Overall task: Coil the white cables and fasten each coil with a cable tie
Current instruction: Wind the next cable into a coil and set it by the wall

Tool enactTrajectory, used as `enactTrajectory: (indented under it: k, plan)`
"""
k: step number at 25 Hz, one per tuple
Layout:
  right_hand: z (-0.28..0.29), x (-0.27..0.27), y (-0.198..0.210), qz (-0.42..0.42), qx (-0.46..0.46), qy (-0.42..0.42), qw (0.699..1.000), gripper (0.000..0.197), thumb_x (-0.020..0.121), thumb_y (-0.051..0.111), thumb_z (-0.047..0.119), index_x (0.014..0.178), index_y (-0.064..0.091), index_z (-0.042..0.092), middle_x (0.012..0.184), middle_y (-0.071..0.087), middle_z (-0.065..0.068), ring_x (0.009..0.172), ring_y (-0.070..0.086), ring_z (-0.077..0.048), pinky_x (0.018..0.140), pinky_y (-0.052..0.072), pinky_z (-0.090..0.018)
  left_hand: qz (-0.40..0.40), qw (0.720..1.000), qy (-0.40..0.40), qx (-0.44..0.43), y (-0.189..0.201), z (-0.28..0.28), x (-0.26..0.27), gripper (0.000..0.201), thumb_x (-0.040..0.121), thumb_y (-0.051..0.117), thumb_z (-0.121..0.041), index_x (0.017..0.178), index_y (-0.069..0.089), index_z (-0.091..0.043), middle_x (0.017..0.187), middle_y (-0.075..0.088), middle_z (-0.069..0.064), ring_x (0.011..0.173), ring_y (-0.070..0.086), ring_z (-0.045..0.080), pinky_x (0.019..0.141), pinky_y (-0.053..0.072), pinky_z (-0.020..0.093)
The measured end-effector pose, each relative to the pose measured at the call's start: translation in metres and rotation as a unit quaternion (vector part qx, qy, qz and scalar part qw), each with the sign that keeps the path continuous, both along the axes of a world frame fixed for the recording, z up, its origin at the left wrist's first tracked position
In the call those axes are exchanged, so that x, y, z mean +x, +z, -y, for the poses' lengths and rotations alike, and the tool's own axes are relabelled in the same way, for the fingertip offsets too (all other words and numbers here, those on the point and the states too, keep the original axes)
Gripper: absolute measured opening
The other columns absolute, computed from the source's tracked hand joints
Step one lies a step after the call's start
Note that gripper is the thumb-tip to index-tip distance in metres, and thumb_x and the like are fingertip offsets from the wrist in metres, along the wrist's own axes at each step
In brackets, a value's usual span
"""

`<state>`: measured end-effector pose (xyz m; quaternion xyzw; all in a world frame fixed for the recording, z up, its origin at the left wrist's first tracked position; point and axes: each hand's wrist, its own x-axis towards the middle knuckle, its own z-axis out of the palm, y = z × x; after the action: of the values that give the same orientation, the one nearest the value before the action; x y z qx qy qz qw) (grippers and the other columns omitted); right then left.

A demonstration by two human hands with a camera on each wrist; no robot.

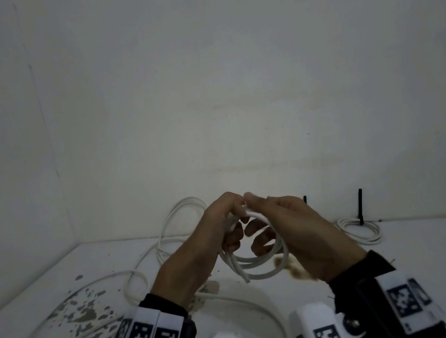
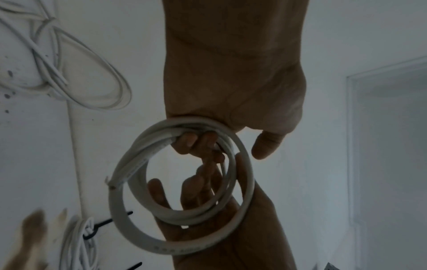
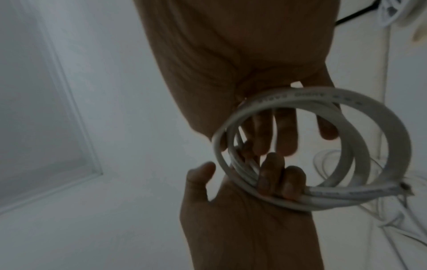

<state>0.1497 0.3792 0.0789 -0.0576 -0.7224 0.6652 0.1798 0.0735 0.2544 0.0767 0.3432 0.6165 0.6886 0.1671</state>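
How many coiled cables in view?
2. One coil held by left hand and right hand; one tied coil on the table, far right. A black tie behind the right hand may mark another, hidden.

Dim grey-green light being cast overall, paler patch being thrown mid-wall (image 1: 241, 142), corners being darkened, left hand (image 2: 233, 73) and right hand (image 3: 242, 54) being backlit into silhouettes, cable coil (image 3: 323, 95) being softened by blur, edges being bent by wide-angle distortion.

Two hands (image 1: 200, 249) (image 1: 305, 228); two white coils (image 1: 259, 269) (image 1: 370, 234); two black cable ties (image 1: 360, 205) (image 1: 305, 199)
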Motion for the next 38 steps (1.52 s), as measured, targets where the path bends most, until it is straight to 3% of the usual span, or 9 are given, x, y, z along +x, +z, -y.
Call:
enactTrajectory:
  k: [3,8,11,18,22,25,31,34,38]
  plan:
    - [0.008,-0.006,-0.011,-0.087,-0.026,-0.062,0.994,0.024,0.096,0.063,0.027,0.086,0.076,0.01,0.077,0.073,-0.008,0.064,0.065,-0.019,0.067,0.052,-0.037,0.025,1.0,-0.013,0.013,-0.001,-0.001,-0.003,0.024,0.079,0.048,-0.018,0.057,0.056,-0.022,0.058,0.047,-0.003,0.049,0.034,0.011,0.05,0.031,0.026]
    - [0.008,-0.007,-0.008,-0.157,-0.021,-0.087,0.984,0.028,0.101,0.056,0.028,0.092,0.071,0.007,0.074,0.068,-0.009,0.055,0.058,-0.023,0.056,0.053,-0.034,0.024,0.999,-0.02,0.027,0.001,0.004,-0.006,0.002,0.099,0.052,-0.012,0.098,0.051,-0.01,0.079,0.067,0.001,0.052,0.045,0.011,0.051,0.04,0.026]
    - [0.011,-0.002,-0.006,-0.17,0.011,-0.088,0.981,0.037,0.102,0.051,0.036,0.091,0.067,0.004,0.062,0.053,-0.011,0.036,0.048,-0.024,0.039,0.043,-0.029,0.0,1.0,0.005,0.028,-0.003,0.003,-0.006,0.019,0.097,0.056,-0.024,0.109,0.056,-0.009,0.084,0.067,0.002,0.049,0.043,0.008,0.045,0.04,0.022]
    - [0.016,-0.01,-0.013,-0.213,0.012,-0.129,0.968,0.04,0.103,0.049,0.033,0.081,0.06,0.001,0.05,0.05,-0.008,0.033,0.049,-0.027,0.043,0.046,-0.041,0.035,0.999,0.018,0.03,-0.002,0.0,-0.003,0.029,0.089,0.064,-0.04,0.093,0.072,-0.013,0.069,0.053,-0.003,0.048,0.032,0.007,0.042,0.033,0.018]
    - [0.015,-0.008,-0.01,-0.219,-0.026,-0.12,0.968,0.035,0.103,0.052,0.026,0.087,0.061,-0.004,0.057,0.059,-0.007,0.037,0.051,-0.022,0.042,0.049,-0.033,0.055,0.998,0.008,0.025,0.0,0.0,-0.001,0.034,0.09,0.061,-0.046,0.073,0.073,-0.019,0.063,0.054,-0.004,0.046,0.037,0.008,0.045,0.038,0.022]
    - [0.015,-0.008,-0.009,-0.217,-0.053,-0.116,0.968,0.032,0.102,0.054,0.023,0.09,0.062,-0.006,0.059,0.06,-0.009,0.04,0.054,-0.021,0.045,0.054,-0.034,0.096,0.995,-0.008,0.001,0.001,0.002,0.002,0.045,0.09,0.055,-0.057,0.065,0.076,-0.025,0.053,0.037,-0.004,0.046,0.03,0.009,0.049,0.037,0.024]
    - [0.003,-0.003,-0.004,-0.194,-0.034,-0.1,0.975,0.031,0.103,0.051,0.023,0.097,0.067,-0.003,0.077,0.072,-0.02,0.071,0.073,-0.026,0.052,0.06,-0.037,0.079,0.996,0.024,0.029,0.003,-0.005,0.004,0.051,0.092,0.053,-0.055,0.051,0.069,-0.028,0.053,0.025,-0.006,0.046,0.02,0.008,0.042,0.026,0.021]
    - [-0.005,0.0,-0.001,-0.186,0.01,-0.097,0.978,0.032,0.103,0.051,0.025,0.095,0.067,-0.001,0.079,0.074,-0.017,0.08,0.074,-0.029,0.053,0.059,-0.037,0.049,0.998,0.031,0.009,0.002,-0.003,0.001,0.046,0.092,0.054,-0.054,0.06,0.072,-0.025,0.052,0.03,-0.006,0.045,0.023,0.009,0.042,0.029,0.021]
    - [-0.009,0.001,0.0,-0.198,0.052,-0.128,0.97,0.032,0.102,0.053,0.026,0.088,0.067,0.001,0.074,0.07,-0.02,0.063,0.065,-0.029,0.052,0.057,-0.036,0.022,0.999,0.037,-0.018,0.0,0.0,-0.001,0.046,0.089,0.056,-0.056,0.083,0.071,-0.013,0.052,0.034,-0.006,0.046,0.027,0.009,0.043,0.031,0.022]
